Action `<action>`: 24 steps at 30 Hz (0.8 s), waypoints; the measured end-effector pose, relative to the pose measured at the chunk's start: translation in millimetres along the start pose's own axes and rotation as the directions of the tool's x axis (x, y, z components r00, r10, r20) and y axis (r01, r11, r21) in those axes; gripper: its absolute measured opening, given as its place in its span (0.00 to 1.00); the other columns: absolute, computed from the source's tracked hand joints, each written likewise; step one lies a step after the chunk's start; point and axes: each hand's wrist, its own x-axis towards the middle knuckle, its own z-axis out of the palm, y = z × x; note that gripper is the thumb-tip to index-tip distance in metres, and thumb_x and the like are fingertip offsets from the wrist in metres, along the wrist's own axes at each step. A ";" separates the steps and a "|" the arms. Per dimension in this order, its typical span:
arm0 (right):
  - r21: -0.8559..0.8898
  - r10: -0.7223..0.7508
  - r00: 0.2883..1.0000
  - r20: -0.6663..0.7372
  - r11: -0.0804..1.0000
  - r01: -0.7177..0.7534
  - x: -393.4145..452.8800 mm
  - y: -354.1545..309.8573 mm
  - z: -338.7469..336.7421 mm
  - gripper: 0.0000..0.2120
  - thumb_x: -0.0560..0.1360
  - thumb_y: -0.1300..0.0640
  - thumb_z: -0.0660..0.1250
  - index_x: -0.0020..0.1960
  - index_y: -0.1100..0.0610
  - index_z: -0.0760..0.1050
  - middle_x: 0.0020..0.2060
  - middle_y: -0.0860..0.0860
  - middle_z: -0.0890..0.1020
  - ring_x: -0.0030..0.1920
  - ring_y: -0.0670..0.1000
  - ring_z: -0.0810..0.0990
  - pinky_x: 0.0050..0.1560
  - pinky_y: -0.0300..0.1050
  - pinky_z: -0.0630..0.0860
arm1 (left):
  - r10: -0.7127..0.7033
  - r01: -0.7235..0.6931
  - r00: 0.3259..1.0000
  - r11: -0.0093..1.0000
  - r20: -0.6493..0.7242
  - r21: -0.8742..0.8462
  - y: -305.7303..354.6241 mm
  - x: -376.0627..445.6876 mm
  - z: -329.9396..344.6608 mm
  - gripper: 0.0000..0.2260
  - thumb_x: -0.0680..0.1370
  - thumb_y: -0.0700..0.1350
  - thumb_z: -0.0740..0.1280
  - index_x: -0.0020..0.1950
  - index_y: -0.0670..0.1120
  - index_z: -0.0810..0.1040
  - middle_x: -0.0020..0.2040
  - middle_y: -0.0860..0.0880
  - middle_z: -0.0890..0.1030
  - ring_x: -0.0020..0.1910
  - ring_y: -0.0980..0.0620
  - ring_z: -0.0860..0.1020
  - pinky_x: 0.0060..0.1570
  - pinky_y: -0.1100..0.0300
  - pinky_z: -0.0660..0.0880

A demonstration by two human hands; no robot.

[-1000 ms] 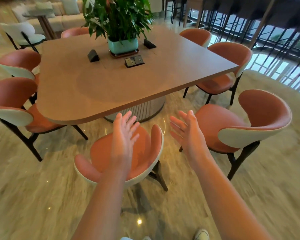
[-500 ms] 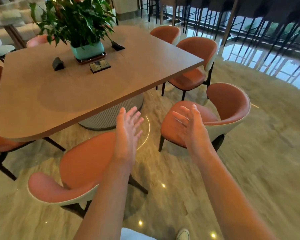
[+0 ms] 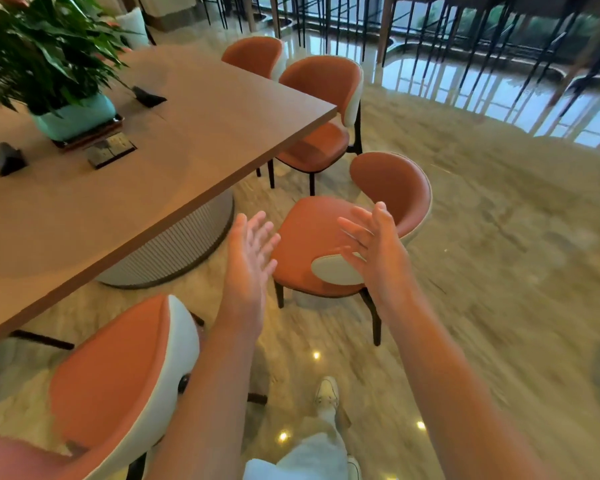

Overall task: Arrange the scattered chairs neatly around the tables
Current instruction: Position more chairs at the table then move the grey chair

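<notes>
An orange chair with a white shell (image 3: pixel 312 237) stands askew off the corner of the big wooden table (image 3: pixel 194 140), its back turned away to the right. My left hand (image 3: pixel 248 258) and my right hand (image 3: pixel 374 244) are both stretched out in front of that chair with fingers spread, holding nothing and touching nothing. Another orange chair (image 3: pixel 118 368) sits close at my lower left, its seat under the table's near edge. Two more orange chairs (image 3: pixel 321 109) (image 3: pixel 253 55) are tucked in along the table's right side.
A potted plant in a teal pot (image 3: pixel 66 116), a socket panel (image 3: pixel 110 152) and small black stands (image 3: pixel 9 159) sit on the table. A round ribbed pedestal (image 3: pixel 174 247) carries it. Black bar stools (image 3: pixel 499 46) line the windows at the back. Polished stone floor (image 3: pixel 499 254) spreads right.
The view has swung right and I have stepped toward the askew chair. The near chair slid to my lower left. Both hands stay open and raised, now in front of the askew chair.
</notes>
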 end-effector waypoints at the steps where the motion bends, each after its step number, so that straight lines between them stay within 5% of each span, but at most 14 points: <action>1: -0.006 -0.008 1.000 -0.013 1.000 0.008 12.6 -4.3 -5.3 0.25 0.83 0.39 0.53 0.72 0.52 0.71 0.63 0.50 0.81 0.66 0.51 0.75 0.71 0.51 0.69 | -0.001 0.001 1.000 1.000 0.007 -0.003 -1.4 15.3 6.4 0.28 0.83 0.65 0.46 0.77 0.53 0.68 0.75 0.50 0.72 0.71 0.53 0.73 0.75 0.44 0.62; 8: -0.051 -0.041 0.997 -0.065 0.998 0.038 82.5 -33.4 -22.5 0.25 0.84 0.42 0.52 0.76 0.53 0.67 0.63 0.50 0.80 0.68 0.50 0.75 0.61 0.43 0.77 | -0.032 0.037 0.998 0.995 0.048 -0.089 4.8 110.5 41.4 0.29 0.84 0.63 0.45 0.78 0.51 0.67 0.76 0.49 0.72 0.72 0.52 0.72 0.77 0.44 0.61; 12: -0.051 -0.076 0.984 -0.159 0.996 0.069 119.7 -46.0 -41.1 0.25 0.84 0.43 0.53 0.76 0.55 0.66 0.62 0.51 0.80 0.66 0.48 0.77 0.72 0.49 0.70 | -0.077 0.087 0.985 0.994 0.156 -0.062 1.7 160.8 86.6 0.28 0.84 0.63 0.45 0.77 0.51 0.68 0.75 0.49 0.72 0.71 0.52 0.73 0.75 0.45 0.62; 24: 0.061 -0.120 0.933 -0.339 0.987 0.149 193.2 -99.2 -130.3 0.16 0.84 0.46 0.55 0.65 0.51 0.75 0.61 0.52 0.82 0.64 0.50 0.79 0.72 0.55 0.70 | -0.077 0.040 0.912 0.994 0.403 0.100 0.5 217.2 236.7 0.26 0.84 0.63 0.46 0.75 0.54 0.70 0.72 0.53 0.75 0.70 0.55 0.74 0.76 0.46 0.63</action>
